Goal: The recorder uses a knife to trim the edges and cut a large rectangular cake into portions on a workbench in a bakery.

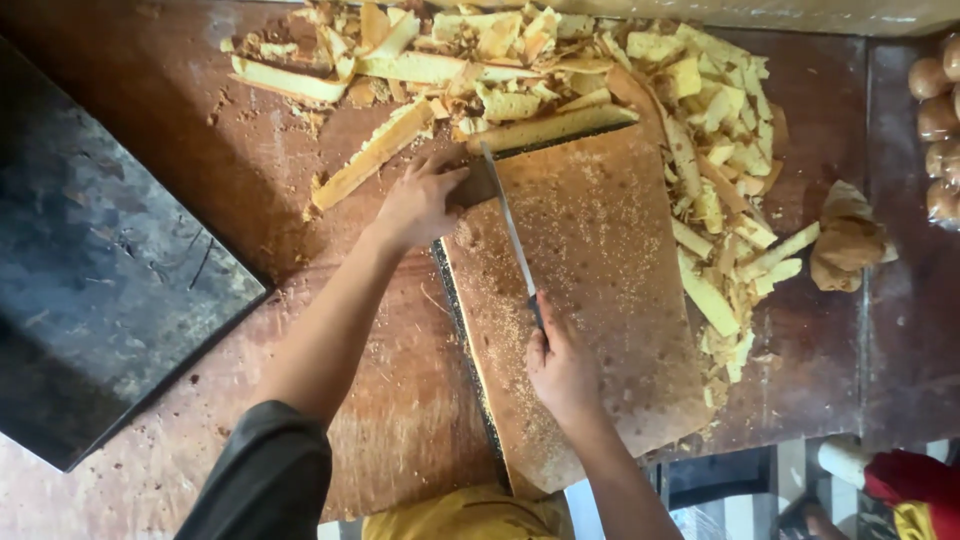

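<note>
A large flat brown cake slab (pixel 600 290) lies in a dark baking tray (pixel 466 350) on the wooden table. My right hand (pixel 560 365) grips the handle of a long knife (pixel 510 225), whose blade runs across the slab toward its far left corner. My left hand (pixel 418 200) rests on that far left corner, fingers spread beside the blade tip. A long trimmed strip (pixel 552 128) lies along the slab's far edge.
Several pale yellow cake trimmings (pixel 720 120) are heaped behind and to the right of the slab. A brown crumpled lump (pixel 845 240) sits at the right. Round buns (pixel 940 120) are at the far right edge. A dark metal tray (pixel 100 260) lies at the left.
</note>
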